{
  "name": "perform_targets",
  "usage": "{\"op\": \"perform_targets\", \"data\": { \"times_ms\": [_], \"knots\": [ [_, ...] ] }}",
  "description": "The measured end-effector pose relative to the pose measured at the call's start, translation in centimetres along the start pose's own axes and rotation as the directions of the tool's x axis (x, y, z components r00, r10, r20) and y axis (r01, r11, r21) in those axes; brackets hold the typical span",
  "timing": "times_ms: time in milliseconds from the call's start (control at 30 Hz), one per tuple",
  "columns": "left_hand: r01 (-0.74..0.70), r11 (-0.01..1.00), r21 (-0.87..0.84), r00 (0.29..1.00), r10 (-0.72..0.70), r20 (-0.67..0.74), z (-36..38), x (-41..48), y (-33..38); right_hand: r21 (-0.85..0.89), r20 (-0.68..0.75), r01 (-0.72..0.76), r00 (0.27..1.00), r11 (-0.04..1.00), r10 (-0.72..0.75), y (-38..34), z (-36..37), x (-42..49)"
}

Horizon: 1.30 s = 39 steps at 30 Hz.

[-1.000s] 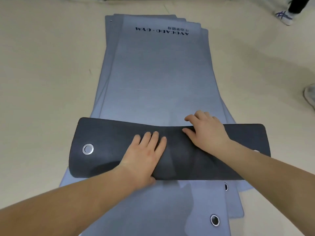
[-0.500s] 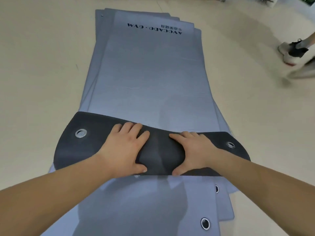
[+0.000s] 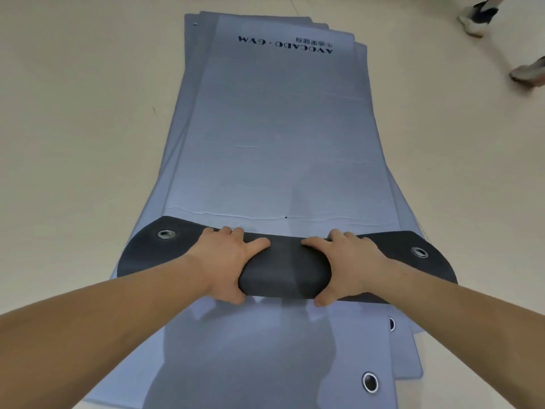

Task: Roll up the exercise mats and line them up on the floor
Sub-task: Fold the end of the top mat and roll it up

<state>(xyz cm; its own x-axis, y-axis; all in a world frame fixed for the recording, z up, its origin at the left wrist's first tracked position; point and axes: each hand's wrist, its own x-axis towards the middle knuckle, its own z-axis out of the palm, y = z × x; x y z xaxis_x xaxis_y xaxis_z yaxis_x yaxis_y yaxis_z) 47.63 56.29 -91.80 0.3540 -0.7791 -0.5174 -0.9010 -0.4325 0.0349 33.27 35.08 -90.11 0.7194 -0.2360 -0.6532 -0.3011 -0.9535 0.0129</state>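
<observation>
On the floor (image 3: 73, 143) a stack of mats (image 3: 339, 364) lies flat, none finished, with only the near end of the top mat (image 3: 280, 128) turned into a short roll (image 3: 284, 274), gripped by the left hand (image 3: 227, 261) and right hand (image 3: 351, 267), fingers curled over, thumbs beneath.

Smooth beige floor (image 3: 73, 128); a bystander's blurred shoes (image 3: 474, 17) far right.

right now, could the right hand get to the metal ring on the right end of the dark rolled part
Probably yes. The right hand grips the rolled mat near its middle; the metal ring lies bare on that mat's end beside it, nothing between them.
</observation>
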Motion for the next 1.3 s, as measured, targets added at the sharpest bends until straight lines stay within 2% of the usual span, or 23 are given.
{"op": "perform_targets", "data": {
  "times_ms": [133,233,367,433,500,567,633,700,733,767,833,900,933,967,1067,1100,1200,1300],
  "knots": [
    [-0.058,0.998,-0.031,0.998,0.059,0.037,-1.4,-1.3,0.3,0.033,0.063,0.069,0.995,0.997,-0.071,0.6,-1.5,-0.8],
    [-0.102,0.989,-0.105,0.989,0.112,0.094,-2.0,-2.4,0.4,0.086,0.231,0.091,0.967,0.992,-0.109,0.8,-2.9,-1.4],
    [-0.017,0.940,-0.340,0.916,0.151,0.372,-4.2,-1.9,0.2,0.245,0.539,-0.019,0.834,0.969,-0.120,1.8,-4.0,-0.6],
    [0.066,0.887,-0.458,0.880,0.165,0.446,-5.0,-1.0,-0.7,0.308,0.572,-0.042,0.806,0.950,-0.150,2.5,-4.4,0.6],
    [0.103,0.856,-0.507,0.895,0.143,0.422,-5.4,-0.4,-1.7,0.322,0.520,-0.047,0.843,0.946,-0.135,3.2,-4.9,1.8],
    [0.091,0.901,-0.424,0.959,0.036,0.283,-5.6,-0.2,-2.6,0.339,0.423,-0.075,0.903,0.938,-0.081,4.1,-5.4,3.0],
    [0.102,0.964,-0.247,0.994,-0.105,0.000,-5.6,-0.4,-3.2,0.353,0.266,-0.086,0.964,0.931,-0.012,4.8,-6.3,3.9],
    [0.124,0.988,-0.097,0.948,-0.147,-0.282,-5.3,-1.0,-3.0,0.331,0.040,-0.085,0.996,0.940,0.076,5.4,-7.4,4.6],
    [0.110,0.993,-0.040,0.933,-0.117,-0.340,-4.7,-1.4,-2.7,0.293,-0.067,-0.092,0.991,0.952,0.116,5.3,-7.8,5.0],
    [0.085,0.996,0.002,0.939,-0.080,-0.335,-4.1,-1.8,-2.4,0.236,-0.159,-0.101,0.977,0.967,0.141,5.0,-8.0,5.3],
    [0.079,0.997,0.014,0.975,-0.075,-0.208,-2.6,-2.4,-1.9,0.115,-0.280,-0.118,0.949,0.986,0.146,3.6,-7.6,6.1],
    [0.112,0.994,0.009,0.991,-0.111,-0.079,-1.0,-2.5,-1.9,-0.026,-0.301,-0.108,0.949,0.994,0.096,2.0,-6.2,7.0],
    [0.124,0.992,0.018,0.991,-0.122,-0.062,-0.3,-2.3,-1.9,-0.089,-0.282,-0.098,0.957,0.991,0.069,1.4,-5.6,7.2],
    [0.130,0.991,0.032,0.989,-0.128,-0.070,0.3,-2.0,-2.1,-0.102,-0.260,-0.086,0.964,0.991,0.057,1.1,-5.5,7.2],
    [0.163,0.983,0.083,0.983,-0.154,-0.105,1.0,-0.8,-2.5,0.084,-0.152,-0.035,0.987,0.996,0.048,1.1,-7.5,5.3],
    [0.180,0.980,0.084,0.979,-0.170,-0.110,1.0,-0.2,-2.6,0.089,-0.125,-0.015,0.992,0.996,0.026,1.1,-7.9,4.6],
    [0.184,0.981,0.065,0.972,-0.172,-0.161,0.3,1.3,-3.4,-0.091,-0.083,-0.020,0.997,0.996,0.012,-0.8,-6.7,2.7],
    [0.140,0.988,0.058,0.976,-0.128,-0.175,-0.3,2.3,-4.3,-0.223,-0.186,-0.064,0.982,0.973,0.022,-1.8,-3.3,3.4]
  ]
}}
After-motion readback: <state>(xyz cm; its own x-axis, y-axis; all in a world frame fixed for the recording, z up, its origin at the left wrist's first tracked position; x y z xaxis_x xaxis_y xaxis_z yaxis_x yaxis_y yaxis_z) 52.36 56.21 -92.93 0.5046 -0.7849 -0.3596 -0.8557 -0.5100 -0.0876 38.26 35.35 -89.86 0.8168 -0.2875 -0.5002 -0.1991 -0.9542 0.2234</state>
